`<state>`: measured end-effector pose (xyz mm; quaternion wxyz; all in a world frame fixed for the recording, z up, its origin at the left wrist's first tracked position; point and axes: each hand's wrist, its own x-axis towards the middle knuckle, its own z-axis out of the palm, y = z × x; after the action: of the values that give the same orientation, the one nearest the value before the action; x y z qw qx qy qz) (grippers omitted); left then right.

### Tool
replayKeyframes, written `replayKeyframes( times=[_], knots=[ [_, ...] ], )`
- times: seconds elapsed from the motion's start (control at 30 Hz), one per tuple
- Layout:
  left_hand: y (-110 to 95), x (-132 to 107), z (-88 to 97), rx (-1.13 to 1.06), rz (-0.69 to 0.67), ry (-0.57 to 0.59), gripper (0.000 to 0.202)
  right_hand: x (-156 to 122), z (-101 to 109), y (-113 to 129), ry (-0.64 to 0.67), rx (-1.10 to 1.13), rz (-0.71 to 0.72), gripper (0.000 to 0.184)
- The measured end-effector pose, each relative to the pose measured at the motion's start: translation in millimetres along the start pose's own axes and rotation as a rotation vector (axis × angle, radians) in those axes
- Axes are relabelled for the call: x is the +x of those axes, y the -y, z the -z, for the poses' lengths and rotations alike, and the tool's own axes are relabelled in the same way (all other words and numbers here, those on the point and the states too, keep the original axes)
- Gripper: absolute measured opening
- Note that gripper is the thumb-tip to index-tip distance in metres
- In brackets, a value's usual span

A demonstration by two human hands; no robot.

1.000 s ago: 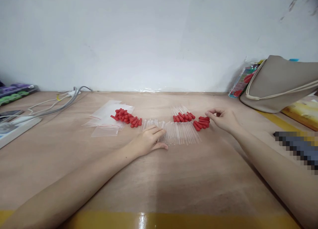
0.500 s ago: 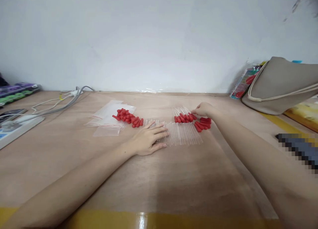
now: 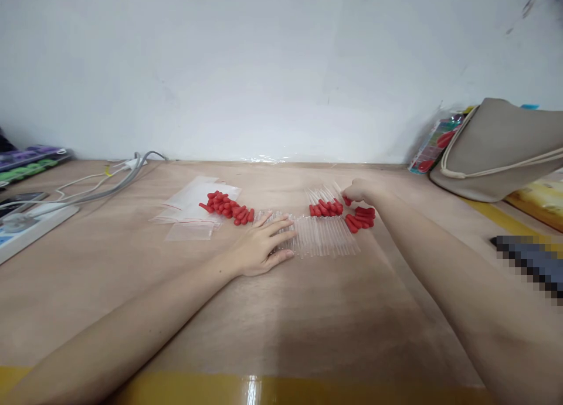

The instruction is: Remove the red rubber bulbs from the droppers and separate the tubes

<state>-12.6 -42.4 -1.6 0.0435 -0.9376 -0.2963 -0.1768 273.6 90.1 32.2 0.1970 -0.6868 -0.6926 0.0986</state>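
My left hand lies with fingers spread over a row of clear, thin dropper tubes, hiding part of them. At the far right of the row, my right hand pinches a dropper by its red bulb, its clear stem pointing away to the back left. Just left of that hand, several droppers with red bulbs lie side by side, stems toward the wall. Loose red rubber bulbs sit below my right hand. Another heap of red bulbs lies beyond my left hand.
Clear zip bags lie under the left heap of bulbs. A white power strip with cables is at the left. On the right are a grey-beige bag, a colourful package and a blurred dark object.
My right hand has moved slightly back, and the dropper in its fingers now stands apart from the finished-looking row. My left hand has barely shifted.
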Motion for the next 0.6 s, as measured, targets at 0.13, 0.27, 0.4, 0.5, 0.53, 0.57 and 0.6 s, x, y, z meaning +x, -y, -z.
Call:
replayKeyframes(
  times=[0.13,0.27,0.4,0.5,0.53,0.57,0.6],
  knots=[
    [1,-1,-0.9,0.013,-0.007,-0.039,0.039,-14,20,10,0.046,0.027,-0.129,0.019],
    [0,-2,-1.3,0.083,-0.026,-0.152,0.038,-58,20,22,-0.115,0.134,0.014,0.027],
    [-7,0,0.3,0.190,-0.063,-0.340,0.045,-120,-6,26,-0.386,0.093,0.629,0.019],
    [-16,4,1.8,0.266,-0.097,-0.345,0.045,-153,-26,25,-0.515,-0.067,0.826,0.012],
    [-18,5,2.0,0.286,-0.109,-0.337,0.043,-159,-31,25,-0.528,-0.094,0.883,0.010],
    [-21,6,2.0,0.300,-0.121,-0.336,0.040,-162,-34,25,-0.529,-0.106,0.931,0.009],
    [-23,8,1.6,0.308,-0.133,-0.344,0.035,-163,-37,26,-0.522,-0.102,0.971,0.009]
  ],
)
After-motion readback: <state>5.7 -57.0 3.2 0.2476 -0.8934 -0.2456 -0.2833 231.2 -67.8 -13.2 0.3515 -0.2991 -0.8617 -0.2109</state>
